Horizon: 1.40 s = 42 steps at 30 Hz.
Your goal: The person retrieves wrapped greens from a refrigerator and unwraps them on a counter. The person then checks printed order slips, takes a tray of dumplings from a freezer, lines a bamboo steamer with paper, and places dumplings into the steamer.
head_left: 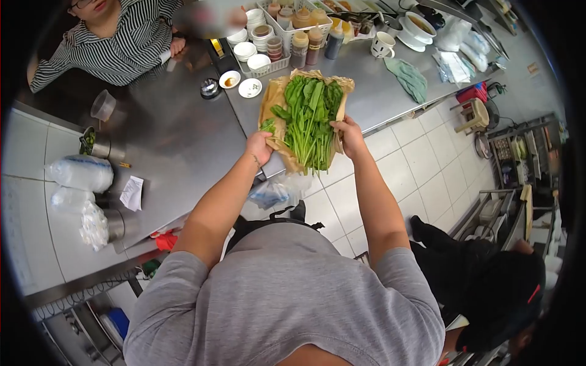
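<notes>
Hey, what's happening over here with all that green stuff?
A person is holding brown paper with leafy greens lying on it, the left hand gripping one side and the right hand the other. It's at the edge of the metal counter. Another person in a striped shirt is across the counter.

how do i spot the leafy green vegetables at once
At the near edge of the grey metal counter, crumpled brown paper spreads between the wearer's left hand and right hand. On it lies the bunch of leafy green vegetables, long stalks toward the camera, unlike the pale green cloth.
</notes>
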Motion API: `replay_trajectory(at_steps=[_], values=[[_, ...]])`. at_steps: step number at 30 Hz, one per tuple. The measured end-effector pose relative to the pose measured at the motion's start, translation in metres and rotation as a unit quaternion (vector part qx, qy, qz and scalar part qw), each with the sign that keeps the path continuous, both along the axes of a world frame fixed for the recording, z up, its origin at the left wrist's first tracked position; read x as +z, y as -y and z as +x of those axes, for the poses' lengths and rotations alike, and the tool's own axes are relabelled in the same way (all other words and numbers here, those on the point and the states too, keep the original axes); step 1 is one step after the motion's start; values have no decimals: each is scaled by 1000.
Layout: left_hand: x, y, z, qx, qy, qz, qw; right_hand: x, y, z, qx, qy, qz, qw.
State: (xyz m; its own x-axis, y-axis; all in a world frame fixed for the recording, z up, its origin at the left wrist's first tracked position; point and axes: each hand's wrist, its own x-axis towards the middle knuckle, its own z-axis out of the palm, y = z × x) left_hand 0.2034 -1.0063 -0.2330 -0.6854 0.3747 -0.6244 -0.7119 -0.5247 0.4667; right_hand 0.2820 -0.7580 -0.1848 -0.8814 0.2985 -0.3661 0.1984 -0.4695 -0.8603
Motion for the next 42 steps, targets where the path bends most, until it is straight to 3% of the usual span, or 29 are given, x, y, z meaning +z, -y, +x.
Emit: replay_trajectory(at_steps=[3,5,8,14,19,21,23,25,26,28,30,32,34,36,38,41,42], values=[[-9,2,3,52,-35,-1,998,-18,-53,-9,41,-60,12,997],[-7,0,6,71,-41,-23,996,-14,-79,-16,-72,-71,-62,993],[-5,-5,7,97,-55,-33,993,-19,-125,-30,-126,-106,-124,979],[10,-14,18,89,-87,-73,989,-24,-180,-50,-130,-120,-51,983],[76,-62,36,-1,-204,-171,964,24,-106,-51,8,-129,-89,988],[55,-84,37,42,-254,-245,935,44,-61,-60,60,-144,-96,983],[45,-97,32,45,-271,-94,957,57,-35,-66,88,-166,-107,976],[41,-99,30,26,-309,-158,937,65,-25,-68,86,-169,-11,982],[39,-98,31,28,-316,-164,934,70,-23,-68,88,-177,-17,980],[57,-99,37,-42,-431,-328,840,80,-21,-64,73,-177,41,981],[85,-101,44,-37,-429,-361,827,73,-15,-59,84,-197,63,975],[112,-103,48,-83,-500,-538,674,74,2,-49,145,-216,106,960],[119,-104,47,-98,-493,-520,691,78,15,-40,171,-216,94,957],[116,-102,42,-99,-538,-559,623,85,22,-35,172,-236,59,955],[120,-100,39,-73,-537,-549,637,101,20,-27,145,-203,28,968],[108,-98,37,-59,-553,-526,644,110,5,-28,-1,-192,-36,981],[104,-96,39,-57,-553,-525,644,107,-3,-28,-1,-193,-34,981]])
